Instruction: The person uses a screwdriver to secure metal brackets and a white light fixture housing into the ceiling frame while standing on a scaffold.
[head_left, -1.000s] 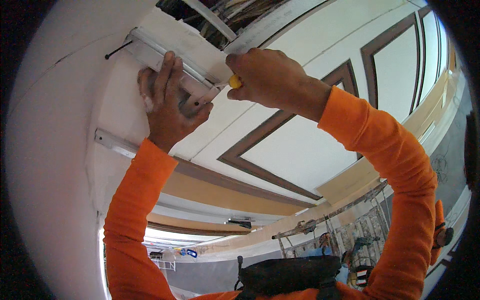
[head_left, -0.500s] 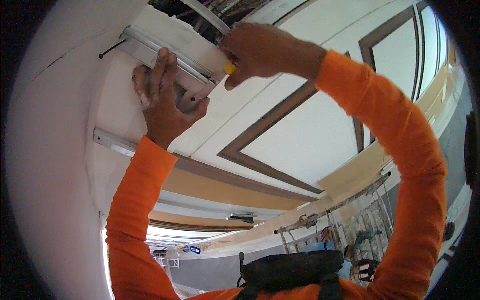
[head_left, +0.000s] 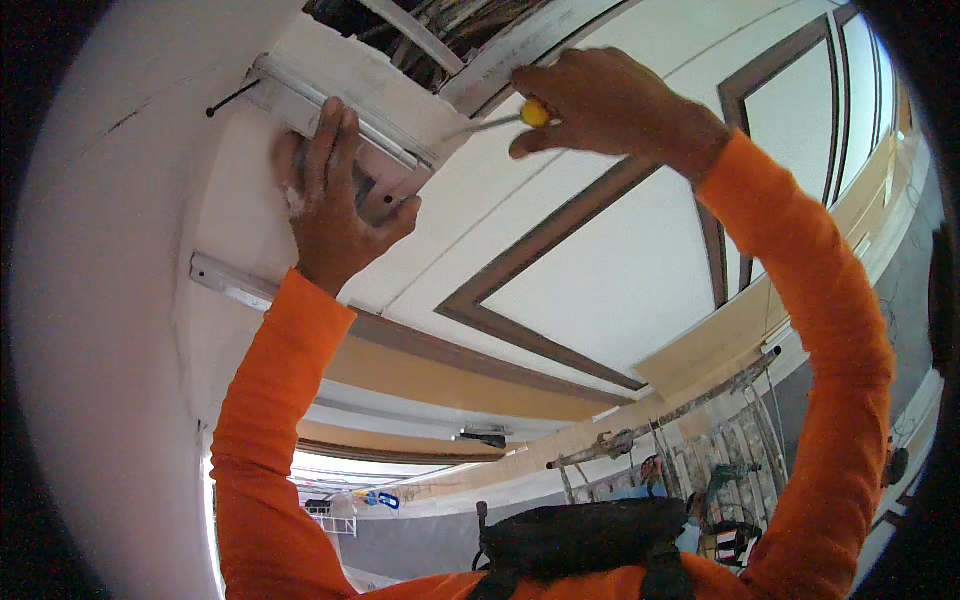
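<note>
A silvery metal rail point(head_left: 384, 138) lies along the white panel at the upper left. My left hand point(head_left: 338, 200) rests on it with fingers stretched out and spread, pressing the rail; its palm side is hidden. A round dark hole shows in a flat piece point(head_left: 398, 194) beside my thumb. In my right hand point(head_left: 610, 105) is a screwdriver point(head_left: 535, 113) with a yellow handle. Its thin shaft points left toward the end of the rail, and the tip blurs against the pale surface. A long dark screw point(head_left: 232, 99) sticks out at the rail's far left end.
An opening point(head_left: 410, 40) with dark rough material and a metal bar lies above the rail. A second metal strip point(head_left: 228, 284) crosses below my left hand. Brown-framed white panels point(head_left: 560, 250) stretch right. A ladder point(head_left: 735, 465) and tools stand at the lower right.
My right hand has moved right and slightly up, away from the rail's end, with the screwdriver; its shaft now shows. My left hand has stayed nearly in place on the rail.
</note>
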